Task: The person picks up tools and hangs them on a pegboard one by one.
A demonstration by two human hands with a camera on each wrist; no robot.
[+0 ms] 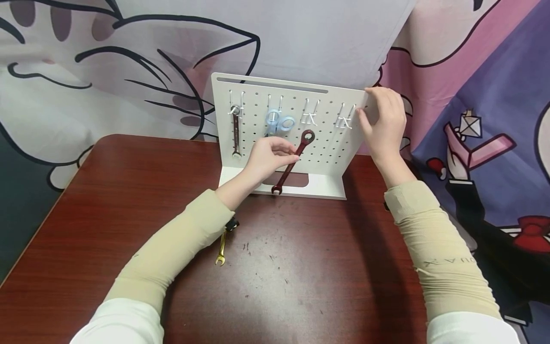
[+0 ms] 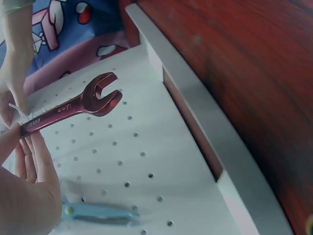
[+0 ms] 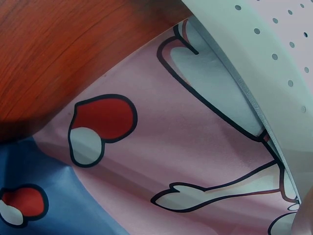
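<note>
My left hand (image 1: 272,155) pinches a dark red combination wrench (image 1: 287,174) by its shank, in front of a white pegboard (image 1: 258,143). In the left wrist view the wrench's open end (image 2: 100,98) points away from the fingers, and "13mm" shows on the shank. With its thumb on the front face, my right hand (image 1: 384,122) grips the pegboard's upper right corner. Another dark red wrench (image 1: 236,134) hangs from the leftmost hook. Light blue scissors (image 1: 272,121) hang beside it, their lower part hidden by my left hand in the head view.
Two wire hooks, one nearer the middle (image 1: 309,114) and one to the right (image 1: 343,119), hold nothing. A yellow wrench (image 1: 221,248) and a partly hidden black object (image 1: 232,223) lie on the brown table (image 1: 275,286). Printed cloth (image 1: 322,38) hangs behind.
</note>
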